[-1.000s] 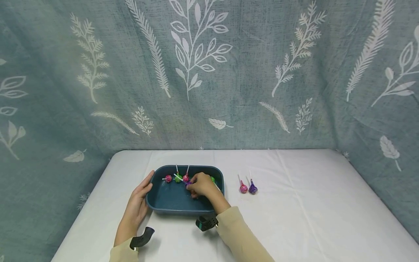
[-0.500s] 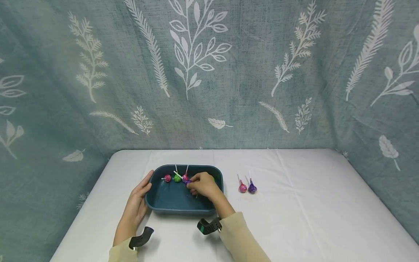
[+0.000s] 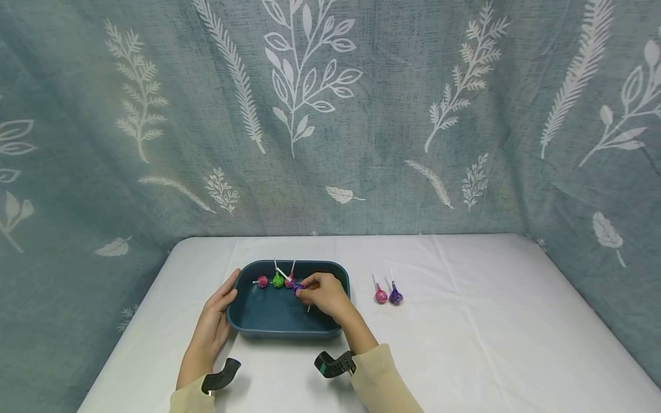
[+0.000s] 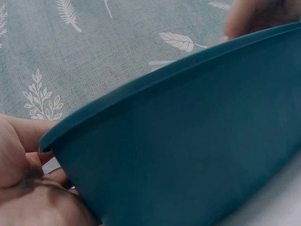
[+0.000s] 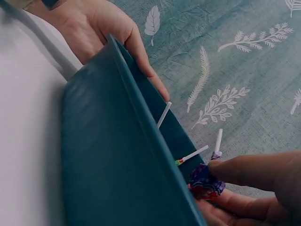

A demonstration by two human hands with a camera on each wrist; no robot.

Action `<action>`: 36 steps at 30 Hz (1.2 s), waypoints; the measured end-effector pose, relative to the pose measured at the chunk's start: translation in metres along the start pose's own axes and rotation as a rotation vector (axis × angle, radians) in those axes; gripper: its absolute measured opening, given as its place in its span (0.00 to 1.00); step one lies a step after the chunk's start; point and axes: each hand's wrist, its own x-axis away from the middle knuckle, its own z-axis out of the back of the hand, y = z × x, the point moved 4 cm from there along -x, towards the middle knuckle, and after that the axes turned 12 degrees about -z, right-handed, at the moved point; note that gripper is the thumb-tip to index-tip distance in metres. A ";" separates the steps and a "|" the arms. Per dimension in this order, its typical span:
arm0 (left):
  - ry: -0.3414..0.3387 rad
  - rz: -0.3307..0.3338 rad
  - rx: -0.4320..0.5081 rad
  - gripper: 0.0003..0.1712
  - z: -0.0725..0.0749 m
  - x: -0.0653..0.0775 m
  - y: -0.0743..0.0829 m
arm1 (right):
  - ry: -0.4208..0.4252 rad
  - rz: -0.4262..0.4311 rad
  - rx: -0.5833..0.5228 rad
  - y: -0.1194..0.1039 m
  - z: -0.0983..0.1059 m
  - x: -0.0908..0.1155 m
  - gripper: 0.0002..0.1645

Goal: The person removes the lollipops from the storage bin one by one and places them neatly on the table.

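Right hand (image 3: pixel 327 297) pinching purple lollipop (image 5: pixel 202 180), left hand (image 3: pixel 212 322) straight-fingered along tray (image 3: pixel 271 315), half-hidden stick (image 3: pixel 308 308), perhaps a lollipop's

Dark teal tray (image 3: pixel 268 315); pink, green, purple lollipops (image 3: pixel 277 280); white-leaf-patterned backdrop (image 3: pixel 382 126).

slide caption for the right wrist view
Right hand pinching a purple lollipop at a blue tray, left hand against its side.

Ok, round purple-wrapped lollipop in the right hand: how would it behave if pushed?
The round purple-wrapped lollipop would probably roll in an arc, given its ball-shaped head and thin white stick. The stick looks stiff, projecting straight past the right hand. Likely light: a finger pinch holds it.
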 end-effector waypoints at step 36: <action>-0.001 0.013 -0.004 0.29 -0.001 0.001 0.002 | -0.001 0.017 -0.273 0.008 0.036 0.033 0.18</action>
